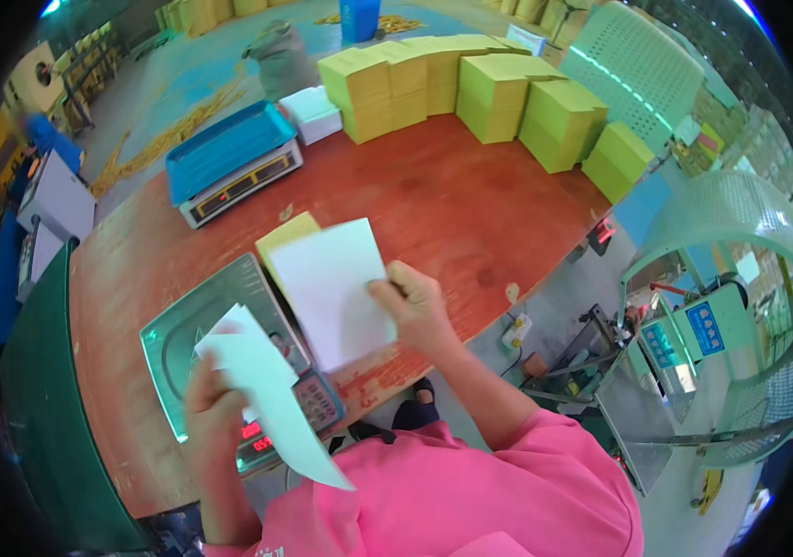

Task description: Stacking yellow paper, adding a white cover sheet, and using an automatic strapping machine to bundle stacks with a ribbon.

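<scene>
My right hand (412,306) grips a stack of paper sheets (331,288) by its right edge, white on top with a yellow sheet showing behind. My left hand (211,408) holds a single pale sheet (271,395) that slants down toward my body. Both hands hover over a metal weighing scale (174,343) with a red digital display at the near edge of the reddish-brown table (434,204).
A second scale with a blue tray (227,148) stands at the table's back left. Stacks of yellow-green paper (489,93) line the far edge beside a white box (313,111). A green board (44,408) stands left. Machines and mesh guards (721,278) fill the right.
</scene>
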